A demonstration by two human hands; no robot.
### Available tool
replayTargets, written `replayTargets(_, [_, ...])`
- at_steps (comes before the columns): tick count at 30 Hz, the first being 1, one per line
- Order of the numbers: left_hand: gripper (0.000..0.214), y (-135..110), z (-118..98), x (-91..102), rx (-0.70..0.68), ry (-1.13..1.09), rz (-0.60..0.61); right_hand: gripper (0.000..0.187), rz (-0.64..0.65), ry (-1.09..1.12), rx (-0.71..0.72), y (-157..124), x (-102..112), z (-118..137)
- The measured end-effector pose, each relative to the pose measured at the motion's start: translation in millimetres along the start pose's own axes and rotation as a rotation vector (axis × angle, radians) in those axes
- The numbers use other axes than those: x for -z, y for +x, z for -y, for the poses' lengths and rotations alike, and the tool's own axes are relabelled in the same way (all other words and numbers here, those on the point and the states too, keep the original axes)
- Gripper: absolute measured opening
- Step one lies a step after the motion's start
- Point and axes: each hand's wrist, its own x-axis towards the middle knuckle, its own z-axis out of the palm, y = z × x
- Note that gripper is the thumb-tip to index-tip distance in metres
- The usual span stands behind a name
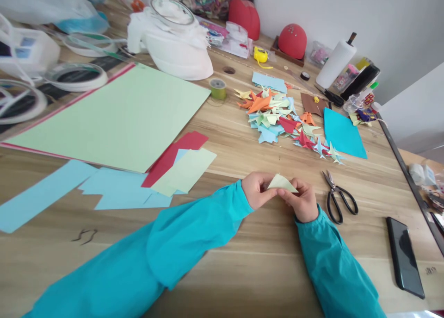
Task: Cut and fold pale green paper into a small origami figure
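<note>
Between both hands is a small pale green piece of paper point(282, 183), folded to a roughly triangular shape. My left hand point(257, 189) pinches its left side, thumb in front. My right hand point(302, 200) grips the right side, its thumb close to the left one. The fingers behind the paper are partly hidden. Black-handled scissors point(334, 193) lie to the right of my right hand, blades slightly apart. Farther back sits a pile of folded paper shapes point(270, 109) in orange, red, blue and pale green. Cut paper strips point(187, 170) lie left of my hands.
Large pale green sheets point(114, 114) cover the left side. A spool of thread point(218, 89) stands near their corner. Blue paper point(344, 132) lies at the right, a phone point(404, 257) at front right. Behind are tape rolls point(76, 77), a yellow tape measure point(260, 54) and a red pincushion point(292, 40).
</note>
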Motion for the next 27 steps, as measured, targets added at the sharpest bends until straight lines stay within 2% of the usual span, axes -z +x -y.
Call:
replayTargets(3, [0.025, -0.8, -0.3, -1.0, 0.007, -0.058, -0.025, 0.043, -0.024, 0.075, 0.014, 0.3, 0.5, -3.0])
replayTargets(8, [0.026, 2.2, 1.4, -0.5, 0.122, -0.114, -0.025, 0.035, -0.034, 0.162, -0.011, 1.0, 5.7, -10.8])
replayTargets(13, [0.032, 8.5, 1.4, 2.2, 0.189, -0.233, -0.159, 0.036, -0.101, 0.263, -0.012, 3.5, 8.1, -14.4])
replayTargets(19, [0.024, 8.1, 6.7, 2.3, 0.192, -0.176, -0.023, 0.035, -0.067, 0.139, -0.010, 2.6, 6.1, -11.6])
replayTargets(24, [0.015, 5.7, 13.2, 0.4, 0.177, -0.081, 0.020, 0.030, -0.012, -0.038, -0.047, 0.7, 1.3, -1.8])
replayTargets(27, [0.017, 3.7, 12.4, 1.0, 0.162, 0.018, 0.033, 0.027, 0.029, -0.070, -0.051, 0.1, -0.7, 1.8])
